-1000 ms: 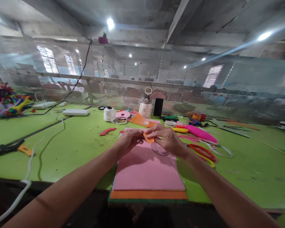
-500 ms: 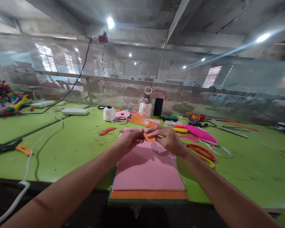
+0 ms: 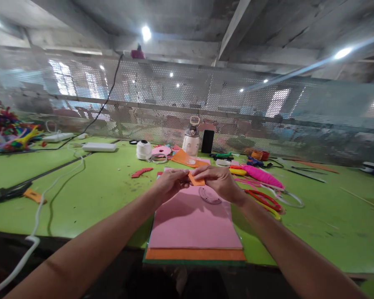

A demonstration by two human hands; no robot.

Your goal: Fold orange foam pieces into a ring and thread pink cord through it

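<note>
The left hand (image 3: 171, 183) is mostly closed, with its thumb and finger pinching the left end of a small orange piece (image 3: 197, 180). The right hand (image 3: 220, 182) is partly closed, with bent fingers on the right side of the piece. They hold it up over the far part of the pink sheet (image 3: 193, 230). The piece looks thin, so it is likely light, soft and easy to bend, and not slippery. A hard tug might tear it. A light pinch at the edges seems best.

On the green counter (image 3: 102, 199) I count 1 pink sheet on top, 1 white bottle (image 3: 191, 144) far back, 1 black phone (image 3: 207, 142) just right of it, 1 white roll (image 3: 143, 151) to the left and 1 red strip (image 3: 142, 172). The hands share 1 orange piece; I cannot tell if it has layers.
</note>
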